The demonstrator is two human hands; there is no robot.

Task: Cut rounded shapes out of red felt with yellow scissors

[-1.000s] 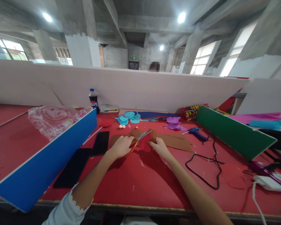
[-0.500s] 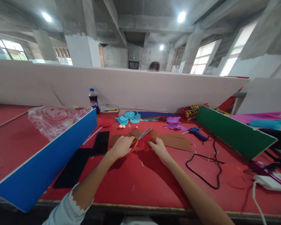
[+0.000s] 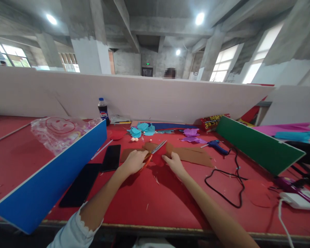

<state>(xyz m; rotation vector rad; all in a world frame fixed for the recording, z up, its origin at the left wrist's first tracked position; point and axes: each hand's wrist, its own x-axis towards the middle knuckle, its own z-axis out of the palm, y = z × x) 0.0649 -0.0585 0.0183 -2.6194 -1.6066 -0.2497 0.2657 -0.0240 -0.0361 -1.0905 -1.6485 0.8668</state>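
Note:
My left hand (image 3: 136,162) is closed round the handles of a pair of orange-handled scissors (image 3: 158,147), whose blades point up and to the right. Just right of the blade tips, my right hand (image 3: 175,163) pinches a small brown piece (image 3: 169,148). Behind and beside the hands, flat brown sheets (image 3: 193,156) lie on the red table (image 3: 155,203). Thin pale scraps (image 3: 156,180) are strewn in front of the hands.
A blue board (image 3: 57,175) stands at left beside two dark phone-like slabs (image 3: 111,157). A green board (image 3: 258,146), glue gun (image 3: 218,147) and black cord (image 3: 241,193) are at right. Blue petals (image 3: 142,129), purple petals (image 3: 191,134) and a cola bottle (image 3: 103,112) lie behind.
The scissor blades look closer together than before. Both hands have hardly moved.

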